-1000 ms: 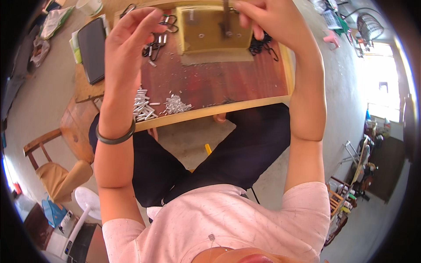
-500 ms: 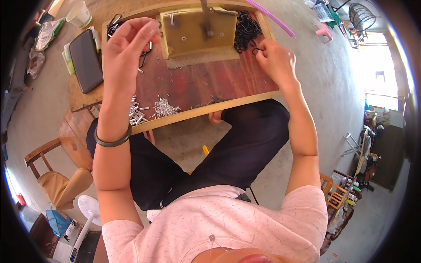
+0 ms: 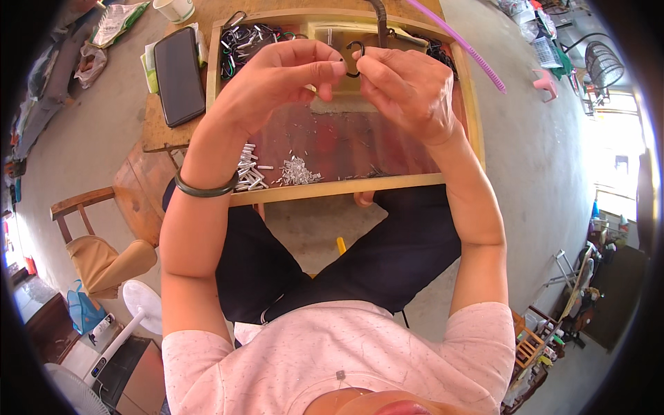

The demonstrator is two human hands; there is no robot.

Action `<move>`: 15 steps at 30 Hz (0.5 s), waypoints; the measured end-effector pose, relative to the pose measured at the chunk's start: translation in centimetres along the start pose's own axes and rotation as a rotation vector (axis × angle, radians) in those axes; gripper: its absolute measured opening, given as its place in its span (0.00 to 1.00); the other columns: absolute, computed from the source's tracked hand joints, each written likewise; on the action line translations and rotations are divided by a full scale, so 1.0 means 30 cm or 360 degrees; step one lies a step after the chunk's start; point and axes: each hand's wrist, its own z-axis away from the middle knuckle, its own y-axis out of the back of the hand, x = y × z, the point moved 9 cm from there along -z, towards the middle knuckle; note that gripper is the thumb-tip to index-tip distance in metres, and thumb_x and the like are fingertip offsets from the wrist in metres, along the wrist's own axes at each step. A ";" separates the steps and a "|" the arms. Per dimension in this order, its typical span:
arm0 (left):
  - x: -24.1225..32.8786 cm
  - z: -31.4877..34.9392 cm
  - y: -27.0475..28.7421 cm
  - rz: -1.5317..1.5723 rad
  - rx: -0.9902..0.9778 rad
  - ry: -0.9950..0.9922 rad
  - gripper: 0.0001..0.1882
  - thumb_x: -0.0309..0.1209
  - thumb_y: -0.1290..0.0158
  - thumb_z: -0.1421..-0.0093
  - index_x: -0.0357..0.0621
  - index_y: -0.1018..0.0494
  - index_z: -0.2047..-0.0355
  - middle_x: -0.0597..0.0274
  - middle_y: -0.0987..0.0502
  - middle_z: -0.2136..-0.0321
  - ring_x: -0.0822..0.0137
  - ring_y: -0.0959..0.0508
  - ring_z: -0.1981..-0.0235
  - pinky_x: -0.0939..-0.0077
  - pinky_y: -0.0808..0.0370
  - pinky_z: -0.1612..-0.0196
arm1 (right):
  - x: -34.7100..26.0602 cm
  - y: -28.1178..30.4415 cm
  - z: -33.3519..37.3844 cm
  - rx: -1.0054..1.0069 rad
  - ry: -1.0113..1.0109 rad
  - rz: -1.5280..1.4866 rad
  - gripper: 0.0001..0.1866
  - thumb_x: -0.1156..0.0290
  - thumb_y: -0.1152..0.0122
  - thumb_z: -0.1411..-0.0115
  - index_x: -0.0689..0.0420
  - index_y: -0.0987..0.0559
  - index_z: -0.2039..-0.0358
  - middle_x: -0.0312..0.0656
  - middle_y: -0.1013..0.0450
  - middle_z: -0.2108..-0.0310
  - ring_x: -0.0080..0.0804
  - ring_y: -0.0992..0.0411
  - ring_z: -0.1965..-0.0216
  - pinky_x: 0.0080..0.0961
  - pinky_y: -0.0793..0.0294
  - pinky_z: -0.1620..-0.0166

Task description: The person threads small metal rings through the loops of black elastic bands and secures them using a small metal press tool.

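Observation:
My right hand (image 3: 418, 90) pinches a black curved hook (image 3: 353, 75), like the body of a carabiner, above the middle of the wooden work tray (image 3: 346, 187). Close beside the hook, my left hand (image 3: 280, 76) has thumb and forefinger pressed together. A tiny dark bit shows at those fingertips, too small to name. Behind both hands stands a yellow metal block (image 3: 339, 97) with a dark upright lever (image 3: 382, 24), partly hidden by my right hand. Small silver pins (image 3: 299, 171) lie in a pile near the tray's front edge, next to longer silver tubes (image 3: 249, 171).
Dark and coloured carabiners (image 3: 252, 43) fill the tray's back left corner. More black pieces (image 3: 440, 52) lie at back right, mostly hidden. A phone (image 3: 180, 76) and a paper cup (image 3: 174, 8) are on the table at left. A purple strip (image 3: 463, 45) runs along the tray's right.
My right hand has come from the black heap at the right to the middle, bringing the hook. My left hand has moved right to meet it. The whole view has shifted slightly.

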 end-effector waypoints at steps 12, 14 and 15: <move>0.003 -0.033 0.065 0.0024 0.0257 -0.0204 0.06 0.33 0.40 0.33 0.46 0.23 0.63 0.79 0.31 0.77 0.87 0.35 0.77 0.90 0.45 0.76 | 0.086 -0.043 -0.047 0.0034 -0.0535 -0.0292 0.18 0.74 0.32 0.47 0.54 0.19 0.53 0.39 0.21 0.59 0.46 0.23 0.55 0.38 0.23 0.54; 0.010 -0.035 0.054 0.0039 0.0226 -0.0241 0.06 0.33 0.40 0.33 0.46 0.23 0.63 0.79 0.30 0.77 0.87 0.34 0.77 0.90 0.43 0.75 | 0.087 -0.060 -0.066 -0.0254 -0.0467 -0.0067 0.25 0.71 0.30 0.45 0.63 0.21 0.47 0.54 0.24 0.50 0.45 0.21 0.53 0.38 0.19 0.52; 0.019 -0.032 0.057 -0.0055 0.0305 -0.0249 0.07 0.33 0.39 0.33 0.45 0.23 0.63 0.78 0.29 0.76 0.86 0.32 0.77 0.89 0.42 0.75 | 0.094 -0.058 -0.071 -0.0255 -0.0470 -0.0068 0.25 0.71 0.30 0.45 0.63 0.21 0.47 0.54 0.24 0.50 0.45 0.21 0.53 0.38 0.19 0.52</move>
